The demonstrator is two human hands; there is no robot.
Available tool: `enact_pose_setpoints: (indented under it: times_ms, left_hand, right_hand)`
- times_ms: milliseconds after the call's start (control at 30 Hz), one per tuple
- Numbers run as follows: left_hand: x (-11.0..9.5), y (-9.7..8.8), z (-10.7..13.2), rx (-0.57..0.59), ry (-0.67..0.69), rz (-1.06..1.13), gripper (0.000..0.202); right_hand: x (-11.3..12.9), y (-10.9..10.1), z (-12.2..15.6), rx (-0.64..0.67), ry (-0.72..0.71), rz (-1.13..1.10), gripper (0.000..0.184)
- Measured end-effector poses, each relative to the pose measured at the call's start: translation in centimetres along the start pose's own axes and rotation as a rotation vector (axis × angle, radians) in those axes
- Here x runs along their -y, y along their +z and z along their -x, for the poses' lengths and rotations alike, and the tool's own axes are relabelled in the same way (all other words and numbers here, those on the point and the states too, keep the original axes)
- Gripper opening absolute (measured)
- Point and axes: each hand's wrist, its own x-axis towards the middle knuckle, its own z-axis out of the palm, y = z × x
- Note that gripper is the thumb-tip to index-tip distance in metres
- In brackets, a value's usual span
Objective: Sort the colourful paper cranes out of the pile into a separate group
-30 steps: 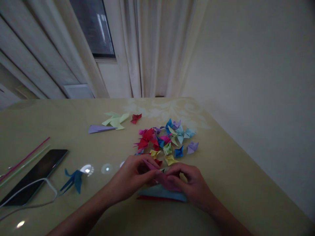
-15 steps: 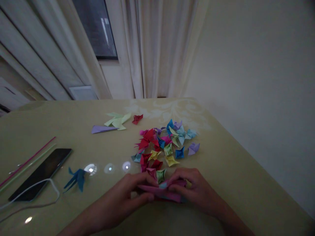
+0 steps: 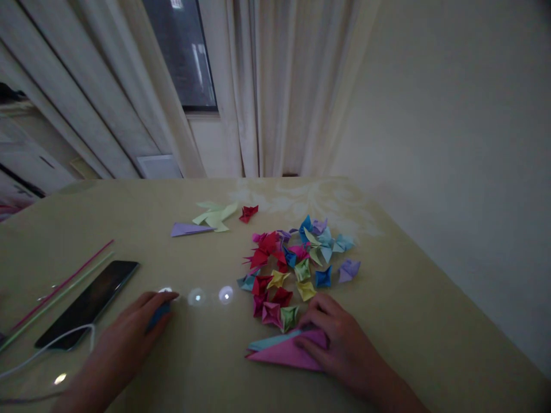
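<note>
In the head view, cream curtains [image 3: 293, 86] hang in soft vertical folds beside a smooth pale wall [image 3: 456, 115], and the glossy yellowish table [image 3: 206, 373] mirrors round spots of light. Toward its far side lie a flat purple paper wedge [image 3: 189, 229], a many-pointed pale green paper figure [image 3: 221, 217] and a small, crumpled-looking red paper piece [image 3: 248, 214]. Sharp-creased, multicoloured paper figures [image 3: 269, 246] cluster right of centre, some of them squarish with pinched corners. Just below, the right hand [image 3: 321, 338] pinches a tapering pink folded paper [image 3: 282, 354], layered against a light blue folded paper [image 3: 272, 341], its thumb on top. The left hand [image 3: 148, 318] curls around a blue paper piece [image 3: 159, 317], mostly hidden; whether the fingers grip it I cannot tell. Beside that hand, a pale, thin cable [image 3: 64, 334] crosses a flat black phone [image 3: 88, 310], near slender pink [image 3: 71, 278] and green sticks [image 3: 64, 294].
</note>
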Motion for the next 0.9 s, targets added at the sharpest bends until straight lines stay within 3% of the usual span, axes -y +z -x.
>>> enact_pose_setpoints:
  times_ms: [133,267,333,400,467,533,600,633,700,767,900]
  left_hand:
    - [-6.5,-2.0,-2.2,0.094,0.072,0.325,0.045]
    - [-14.4,-4.0,-5.4,0.003,0.287,0.659,0.040]
    - [-17.0,-4.0,-7.3,0.086,0.474,0.703,0.053]
    - [-18.1,-3.3,-9.6,0.164,0.586,0.617,0.059]
    - [-17.3,-2.2,-12.2,0.142,0.577,0.468,0.050]
    - [-14.9,-1.2,-15.0,-0.006,0.465,0.269,0.042]
    - [-11.6,-0.5,-17.3,-0.150,0.250,-0.075,0.046]
    - [-9.8,-0.3,-18.3,-0.157,0.118,-0.217,0.053]
    - [-6.6,-0.2,-19.7,-0.030,0.005,-0.334,0.054]
    - [-4.4,-0.3,-20.5,0.067,0.035,-0.337,0.043]
    - [-3.2,-0.6,-21.2,0.136,0.063,-0.309,0.032]
  right_hand:
    - [0.1,-0.2,-0.1,-0.046,-0.037,-0.062,0.010]
    - [-0.3,0.1,-0.3,-0.053,-0.040,-0.086,0.007]
    - [-0.5,0.2,-0.4,-0.044,-0.030,-0.086,0.008]
    - [-0.7,0.3,-0.4,-0.039,-0.016,-0.085,0.009]
    - [-0.7,0.4,-0.4,-0.038,-0.006,-0.092,0.009]
    - [-0.8,0.5,-0.4,-0.041,-0.003,-0.104,0.009]
    - [-0.8,0.6,-0.4,-0.056,-0.007,-0.121,0.009]
    - [-0.9,0.6,-0.4,-0.065,-0.009,-0.130,0.009]
    - [-1.0,0.7,-0.4,-0.086,-0.018,-0.149,0.009]
    - [-1.1,0.8,-0.5,-0.109,-0.042,-0.161,0.008]
    - [-1.3,0.9,-0.6,-0.180,-0.098,-0.161,0.012]
